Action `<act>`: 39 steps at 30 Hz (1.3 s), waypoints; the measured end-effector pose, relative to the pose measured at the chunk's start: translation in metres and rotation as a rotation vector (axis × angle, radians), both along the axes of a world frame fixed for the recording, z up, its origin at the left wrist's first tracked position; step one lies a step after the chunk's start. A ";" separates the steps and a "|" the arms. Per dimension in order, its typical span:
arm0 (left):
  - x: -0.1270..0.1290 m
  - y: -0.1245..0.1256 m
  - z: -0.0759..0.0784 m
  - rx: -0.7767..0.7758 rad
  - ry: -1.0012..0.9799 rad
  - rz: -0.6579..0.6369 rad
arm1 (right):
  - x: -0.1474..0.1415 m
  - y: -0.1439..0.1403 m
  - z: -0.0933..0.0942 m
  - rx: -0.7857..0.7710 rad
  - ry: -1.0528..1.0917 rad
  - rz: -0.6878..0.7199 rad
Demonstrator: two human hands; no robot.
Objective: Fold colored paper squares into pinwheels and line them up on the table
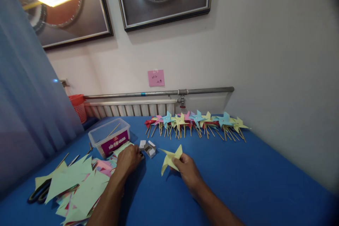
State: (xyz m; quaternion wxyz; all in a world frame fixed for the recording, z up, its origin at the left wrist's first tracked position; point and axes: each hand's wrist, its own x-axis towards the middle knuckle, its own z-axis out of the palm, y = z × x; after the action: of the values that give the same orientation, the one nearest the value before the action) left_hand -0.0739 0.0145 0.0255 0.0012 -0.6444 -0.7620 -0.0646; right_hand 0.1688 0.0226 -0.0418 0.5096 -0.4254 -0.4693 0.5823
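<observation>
My right hand pinches a yellow paper pinwheel near its middle, thumb on top, with the folded blades spread out to the left. No stick shows on this pinwheel. My left hand is closed, fingers down at the table by a small dark object; what the fingertips grip, if anything, is hidden. Just beyond it stand a small open cardboard box and a smaller white box. Pale green paper sheets and coloured scraps lie in a pile left of my left forearm.
Along the table's far edge lies a row of finished pinwheels on sticks. A clear plastic tub with a purple label stands at the left. Black-handled scissors lie beside the paper pile. A radiator and metal pipe run behind the blue-covered table.
</observation>
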 end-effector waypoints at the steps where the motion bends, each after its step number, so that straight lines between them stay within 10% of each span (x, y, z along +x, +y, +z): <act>1: 0.000 0.000 0.000 -0.001 -0.008 0.005 | 0.000 0.000 0.000 0.002 0.000 -0.001; 26: -0.016 0.008 -0.009 0.050 -0.246 -0.079 | 0.000 -0.002 0.004 -0.010 -0.003 -0.009; 39: -0.011 0.005 -0.006 -0.028 -0.017 -0.021 | 0.000 -0.001 0.004 0.004 -0.002 0.006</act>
State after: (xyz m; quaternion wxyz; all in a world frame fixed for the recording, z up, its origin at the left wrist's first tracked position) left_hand -0.0847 0.0191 0.0199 -0.0151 -0.6518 -0.7559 -0.0595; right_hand 0.1685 0.0211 -0.0382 0.5084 -0.4235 -0.4721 0.5825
